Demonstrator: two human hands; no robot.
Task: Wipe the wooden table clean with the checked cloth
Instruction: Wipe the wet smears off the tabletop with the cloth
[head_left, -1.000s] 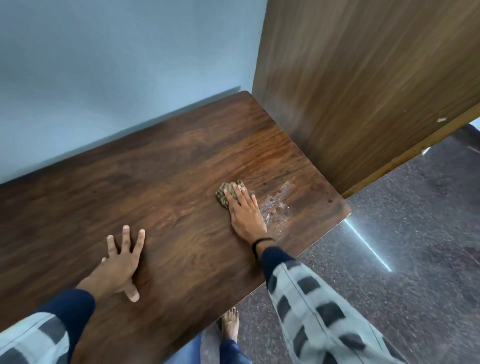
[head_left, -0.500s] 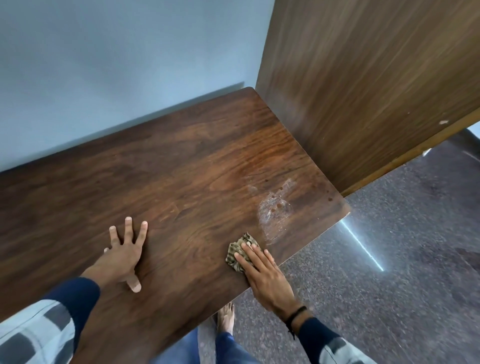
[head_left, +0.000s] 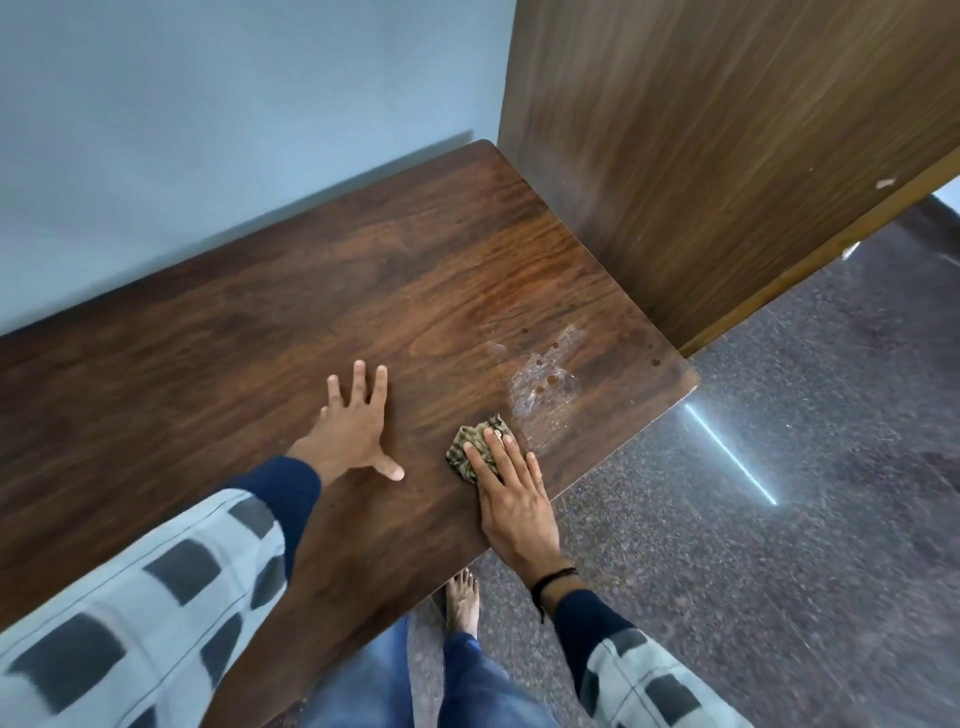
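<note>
While right hand (head_left: 514, 514) presses crumpled checked cloth (head_left: 458, 459) (olive-brown), fingers (head_left: 500, 457) straight, left hand (head_left: 356, 431) splayed

Blue wall (head_left: 208, 130) behind, wood panel (head_left: 727, 156) at rt, speckled floor (head_left: 779, 571).

— What sort of place is this?
— Indoors, probably a home: pale blue wall (head_left: 234, 130) far, wood-grain panel (head_left: 727, 156) right, speckled stone floor (head_left: 779, 519), a bare foot (head_left: 462, 597) by the wooden table (head_left: 260, 338).
</note>
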